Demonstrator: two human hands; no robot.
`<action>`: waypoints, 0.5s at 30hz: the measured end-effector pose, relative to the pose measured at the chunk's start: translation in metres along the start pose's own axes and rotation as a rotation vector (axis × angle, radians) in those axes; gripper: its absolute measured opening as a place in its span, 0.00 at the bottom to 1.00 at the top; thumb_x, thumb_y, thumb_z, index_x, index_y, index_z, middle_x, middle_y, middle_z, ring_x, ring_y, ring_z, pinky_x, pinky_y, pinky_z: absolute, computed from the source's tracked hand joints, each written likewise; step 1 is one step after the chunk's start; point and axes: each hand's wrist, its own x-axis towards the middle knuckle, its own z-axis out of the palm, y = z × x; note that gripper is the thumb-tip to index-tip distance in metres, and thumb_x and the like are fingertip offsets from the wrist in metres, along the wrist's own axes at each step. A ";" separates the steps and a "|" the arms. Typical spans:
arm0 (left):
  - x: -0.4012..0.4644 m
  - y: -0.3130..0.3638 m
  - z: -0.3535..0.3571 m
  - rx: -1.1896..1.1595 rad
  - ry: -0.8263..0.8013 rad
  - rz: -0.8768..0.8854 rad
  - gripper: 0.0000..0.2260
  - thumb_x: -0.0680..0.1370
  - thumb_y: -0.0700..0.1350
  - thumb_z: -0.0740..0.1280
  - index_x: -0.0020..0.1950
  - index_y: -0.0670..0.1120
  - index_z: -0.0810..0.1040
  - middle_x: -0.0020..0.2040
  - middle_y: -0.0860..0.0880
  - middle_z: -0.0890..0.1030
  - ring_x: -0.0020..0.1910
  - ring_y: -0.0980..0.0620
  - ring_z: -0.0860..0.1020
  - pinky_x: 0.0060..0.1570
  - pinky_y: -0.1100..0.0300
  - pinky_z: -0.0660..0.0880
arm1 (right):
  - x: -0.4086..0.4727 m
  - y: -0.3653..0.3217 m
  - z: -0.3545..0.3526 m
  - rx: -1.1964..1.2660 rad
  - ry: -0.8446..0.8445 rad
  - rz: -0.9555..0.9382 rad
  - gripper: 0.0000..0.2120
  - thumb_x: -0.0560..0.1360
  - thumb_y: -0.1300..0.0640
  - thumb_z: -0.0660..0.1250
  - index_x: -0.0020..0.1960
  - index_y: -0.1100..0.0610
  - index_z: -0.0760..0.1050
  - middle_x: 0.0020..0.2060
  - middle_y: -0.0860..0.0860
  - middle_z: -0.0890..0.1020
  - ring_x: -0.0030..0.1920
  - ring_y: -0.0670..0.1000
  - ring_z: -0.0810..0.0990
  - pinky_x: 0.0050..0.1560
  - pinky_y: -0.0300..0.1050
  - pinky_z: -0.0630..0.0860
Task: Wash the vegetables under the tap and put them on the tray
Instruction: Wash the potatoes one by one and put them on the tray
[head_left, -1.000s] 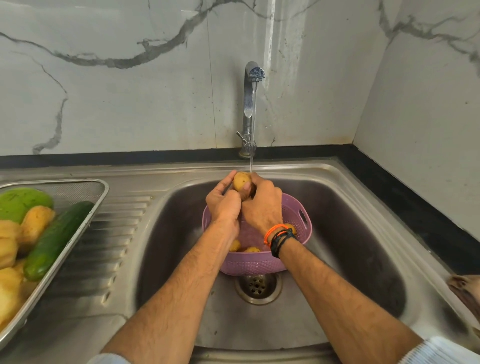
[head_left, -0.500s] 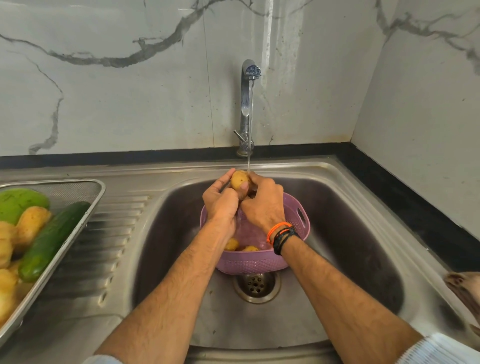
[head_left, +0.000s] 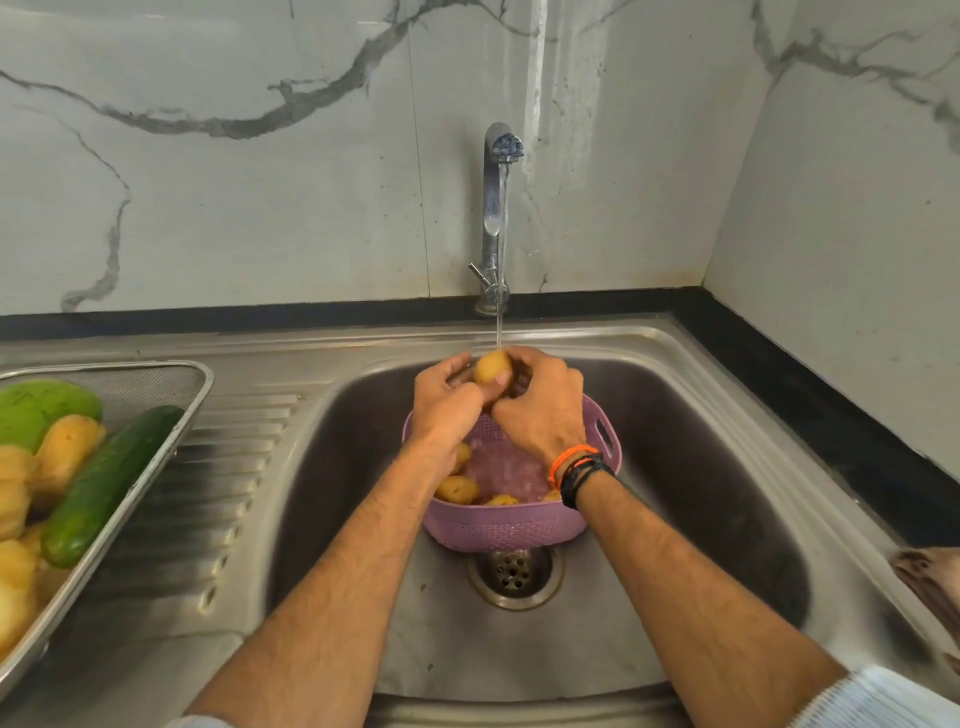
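Potato in hand: small round yellow-skinned potato (head_left: 492, 367) is sitting between both hands, right under the thin water stream, above the far rim of the basket.
Steel sink: large brushed stainless basin (head_left: 691, 467) with a ribbed draining board on the left and a round perforated drain (head_left: 514, 570) is holding the basket.
Mesh tray: rectangular wire-mesh metal tray (head_left: 171, 379) is resting on the draining board, carrying a long dark green cucumber (head_left: 106, 480), a pale green rounded vegetable (head_left: 39, 413) and several yellow potatoes (head_left: 65, 449).
Basket: lilac perforated plastic basket (head_left: 511, 525) with a slot handle is standing over the drain, with more small potatoes (head_left: 457, 488) lying inside.
Tap: tall chrome tap (head_left: 493, 218) is running a narrow stream.
Left hand: left hand (head_left: 447, 400) is reaching in from below, fingers curling round the potato's left side, thumb pressing its front.
Right hand: right hand (head_left: 543, 405) is arching over, fingers curling round the potato's right side.
Wristbands: orange and black cord bands (head_left: 576, 470) are circling the right wrist.
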 end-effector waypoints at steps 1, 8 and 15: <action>-0.001 0.002 -0.001 -0.075 -0.023 -0.058 0.18 0.74 0.33 0.73 0.63 0.39 0.78 0.52 0.42 0.85 0.51 0.47 0.84 0.58 0.49 0.80 | 0.000 0.000 0.002 0.045 0.019 0.014 0.21 0.66 0.64 0.71 0.59 0.56 0.81 0.47 0.52 0.86 0.49 0.49 0.84 0.55 0.41 0.80; -0.001 0.003 -0.003 0.084 -0.006 0.043 0.25 0.69 0.30 0.75 0.66 0.42 0.78 0.55 0.46 0.84 0.55 0.51 0.82 0.60 0.53 0.78 | 0.000 -0.002 0.000 -0.105 -0.059 -0.091 0.27 0.66 0.67 0.69 0.65 0.57 0.75 0.51 0.55 0.84 0.52 0.54 0.82 0.47 0.32 0.70; -0.002 0.003 -0.004 -0.111 0.013 -0.095 0.22 0.69 0.31 0.75 0.62 0.39 0.80 0.51 0.43 0.85 0.51 0.47 0.84 0.53 0.54 0.81 | -0.001 -0.002 0.000 -0.052 -0.003 -0.048 0.24 0.67 0.64 0.71 0.63 0.57 0.79 0.52 0.55 0.85 0.54 0.53 0.81 0.48 0.27 0.67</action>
